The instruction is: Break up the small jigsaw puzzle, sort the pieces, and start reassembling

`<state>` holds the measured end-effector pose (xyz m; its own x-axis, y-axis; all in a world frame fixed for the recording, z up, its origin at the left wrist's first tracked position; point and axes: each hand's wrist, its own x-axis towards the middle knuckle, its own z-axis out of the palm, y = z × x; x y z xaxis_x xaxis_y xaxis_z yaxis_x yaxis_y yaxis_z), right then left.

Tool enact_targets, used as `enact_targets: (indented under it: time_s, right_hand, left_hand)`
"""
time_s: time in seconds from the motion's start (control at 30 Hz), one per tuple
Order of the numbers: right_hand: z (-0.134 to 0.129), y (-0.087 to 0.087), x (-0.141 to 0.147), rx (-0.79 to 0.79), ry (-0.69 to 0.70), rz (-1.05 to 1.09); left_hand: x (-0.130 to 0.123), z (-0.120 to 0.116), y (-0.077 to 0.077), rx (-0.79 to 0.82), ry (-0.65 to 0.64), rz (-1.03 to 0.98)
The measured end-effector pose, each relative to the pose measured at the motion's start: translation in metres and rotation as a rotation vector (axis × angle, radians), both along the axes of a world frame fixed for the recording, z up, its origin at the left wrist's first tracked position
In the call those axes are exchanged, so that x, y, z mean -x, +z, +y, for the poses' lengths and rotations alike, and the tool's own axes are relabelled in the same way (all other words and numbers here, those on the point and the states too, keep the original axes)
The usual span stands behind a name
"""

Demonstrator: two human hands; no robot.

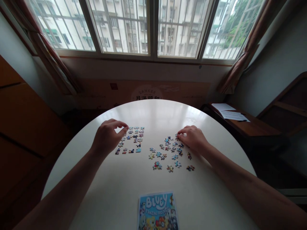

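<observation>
White counter [107, 185] carries spaced puzzle pieces [138, 150] left, loose pieces [175, 157] right; left hand [106, 134] fingers pressed together over the rows, right hand [193, 137] fingers bent at the loose pieces' far edge, either grip unclear, so a low, dragging wrist could skew the rows.

At twelve o'clock, buildings [130, 30] are seen through a window [152, 35], flanked by curtains [247, 57] at ten and two; papers [231, 115] are placed at three, a cabinet [21, 111] at nine.
</observation>
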<state>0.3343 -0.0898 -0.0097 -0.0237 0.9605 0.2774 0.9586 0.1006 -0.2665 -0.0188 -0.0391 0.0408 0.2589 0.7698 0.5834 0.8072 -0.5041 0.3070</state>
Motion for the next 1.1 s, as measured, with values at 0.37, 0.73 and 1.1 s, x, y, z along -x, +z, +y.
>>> enact_targets:
  time_s: [0.37,0.73,1.1]
  right_hand:
    - [-0.004,0.005,0.0,-0.035,0.066,0.281]
    - [-0.046,0.021,0.057,-0.122,0.353,0.733]
    - [-0.064,0.022,0.081,-0.236,0.467,0.658]
  left_hand:
    - [0.001,-0.005,0.005,-0.037,-0.019,-0.047]
    - [-0.02,-0.04,0.023,0.187,-0.284,-0.207]
    - [-0.069,-0.079,0.005,0.47,-0.541,-0.283]
